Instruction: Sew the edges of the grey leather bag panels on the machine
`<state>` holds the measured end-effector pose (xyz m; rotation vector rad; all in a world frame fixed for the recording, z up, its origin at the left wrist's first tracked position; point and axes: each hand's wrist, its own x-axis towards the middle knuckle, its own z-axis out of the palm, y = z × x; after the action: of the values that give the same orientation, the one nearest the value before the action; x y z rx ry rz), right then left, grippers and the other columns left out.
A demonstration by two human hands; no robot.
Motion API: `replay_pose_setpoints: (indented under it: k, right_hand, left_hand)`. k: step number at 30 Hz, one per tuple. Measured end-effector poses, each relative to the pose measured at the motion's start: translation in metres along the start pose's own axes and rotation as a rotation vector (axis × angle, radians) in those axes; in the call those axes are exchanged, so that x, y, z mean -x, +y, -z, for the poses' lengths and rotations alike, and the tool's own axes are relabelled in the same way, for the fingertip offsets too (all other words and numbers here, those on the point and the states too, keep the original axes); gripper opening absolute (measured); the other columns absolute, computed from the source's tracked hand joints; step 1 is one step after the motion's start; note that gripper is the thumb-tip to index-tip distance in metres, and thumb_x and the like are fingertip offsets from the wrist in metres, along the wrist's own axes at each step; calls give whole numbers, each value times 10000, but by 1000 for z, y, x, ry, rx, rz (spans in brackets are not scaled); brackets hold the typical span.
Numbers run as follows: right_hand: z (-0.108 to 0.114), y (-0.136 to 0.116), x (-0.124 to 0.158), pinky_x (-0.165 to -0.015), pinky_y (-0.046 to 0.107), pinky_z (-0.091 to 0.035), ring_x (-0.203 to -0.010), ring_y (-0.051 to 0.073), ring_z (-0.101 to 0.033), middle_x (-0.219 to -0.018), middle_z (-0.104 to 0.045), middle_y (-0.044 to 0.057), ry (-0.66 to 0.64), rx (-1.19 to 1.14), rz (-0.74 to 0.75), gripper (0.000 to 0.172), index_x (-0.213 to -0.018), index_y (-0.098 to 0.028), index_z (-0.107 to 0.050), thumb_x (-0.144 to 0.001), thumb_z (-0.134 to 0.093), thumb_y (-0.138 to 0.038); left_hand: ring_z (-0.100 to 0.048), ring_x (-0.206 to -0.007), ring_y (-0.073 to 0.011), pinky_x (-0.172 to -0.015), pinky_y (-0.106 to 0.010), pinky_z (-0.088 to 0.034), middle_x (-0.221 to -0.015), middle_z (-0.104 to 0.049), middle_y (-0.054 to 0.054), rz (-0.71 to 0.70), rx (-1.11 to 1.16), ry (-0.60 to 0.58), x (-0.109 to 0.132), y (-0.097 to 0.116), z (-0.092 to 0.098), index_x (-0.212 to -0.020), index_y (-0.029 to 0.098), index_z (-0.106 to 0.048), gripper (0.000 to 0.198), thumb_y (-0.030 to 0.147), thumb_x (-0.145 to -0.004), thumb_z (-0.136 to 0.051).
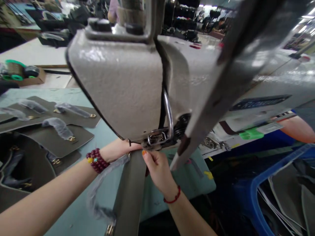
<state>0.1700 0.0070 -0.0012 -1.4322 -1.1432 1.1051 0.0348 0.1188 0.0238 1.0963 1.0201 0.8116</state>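
Observation:
A large white sewing machine head (118,85) fills the middle of the view. Under it lies a long grey panel (130,193), running toward me, with a plastic-wrapped handle (98,186) fixed along its left side by metal fittings. My left hand (123,147) reaches in at the panel's far end; its fingers are hidden behind the machine head. My right hand (158,167) is closed, thumb against curled fingers, just below the presser mechanism (157,137) and beside the panel's far end. What its fingertips pinch is too small to make out.
More grey panels (61,144) with plastic-wrapped handles lie on the pale green table (61,213) at left. A blue bin (256,200) with flat pieces stands at lower right. A blurred slanted bar (211,98) crosses in front. Thread spools (17,70) sit in a box at far left.

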Motion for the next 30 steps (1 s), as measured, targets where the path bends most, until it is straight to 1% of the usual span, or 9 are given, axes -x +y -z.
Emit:
replay_pose_setpoints:
  k: [4,8,10,14,17,20,23,27,30]
  right_hand:
    - [6,0,-2,-486,237,-208,-513,90,-300,-521,-299,-48,-36,-10,-3,435,-557,-202,-329,-918,-468,-402]
    - [17,0,-4,-497,242,-207,-539,97,-303,-543,-304,-41,-112,14,8,434,-563,-201,-340,-925,-463,-407]
    - [23,-1,-4,-501,245,-191,-545,96,-283,-558,-280,-42,-135,30,7,435,-571,-202,-323,-926,-469,-407]
    - [30,-1,-1,-509,248,-179,-552,93,-263,-579,-263,-44,-181,39,-19,437,-583,-202,-319,-935,-471,-414]
    - [32,-1,4,-510,247,-187,-551,93,-270,-577,-272,-45,-192,48,-36,443,-582,-201,-324,-939,-468,-420]
    - [34,1,7,-513,248,-195,-562,95,-275,-591,-275,-43,-194,73,-34,437,-593,-200,-320,-948,-462,-413]
    - [37,3,9,-514,249,-194,-571,97,-267,-603,-268,-43,-207,98,-39,436,-603,-200,-321,-956,-458,-417]
    - [39,6,12,-508,247,-195,-567,95,-271,-599,-278,-44,-221,120,-38,445,-609,-199,-329,-959,-466,-437]
    - [39,10,19,-499,245,-188,-562,92,-263,-597,-264,-47,-228,113,-48,458,-611,-200,-319,-961,-470,-454]
  left_hand:
    - [-686,-896,-281,-901,-353,-530,-776,-755,-43,-46,-64,-165,10,-8,-5,-715,240,-761,229,110,-547,-847]
    - [-694,-885,-257,-877,-333,-542,-930,-775,-50,-39,-49,-228,22,-10,-12,-886,227,-793,196,230,-690,-798]
    - [-699,-871,-250,-847,-313,-548,-917,-778,-47,-41,-63,-206,26,-14,-12,-877,220,-795,175,238,-703,-792]
    - [-704,-855,-271,-790,-310,-562,-859,-779,-48,-39,-117,-146,27,-19,-9,-815,218,-801,168,248,-652,-830]
    - [-700,-820,-279,-711,-325,-574,-879,-779,-46,-40,-142,-139,27,-16,-10,-857,230,-802,215,277,-648,-826]
    - [-696,-811,-286,-683,-322,-573,-819,-771,-48,-60,-181,-136,29,-7,-12,-799,225,-797,173,308,-648,-813]
    - [-697,-846,-284,-734,-324,-572,-836,-772,-51,-99,-250,-144,28,-2,-9,-817,217,-796,183,346,-689,-782]
    - [-687,-997,-291,-867,-356,-560,-952,-775,-36,-65,-295,-183,24,-6,6,-1012,231,-770,315,411,-758,-725]
    - [-636,-1149,-314,-959,-408,-535,-1109,-754,-58,8,-245,-75,32,-21,21,-1193,233,-695,434,446,-817,-654]
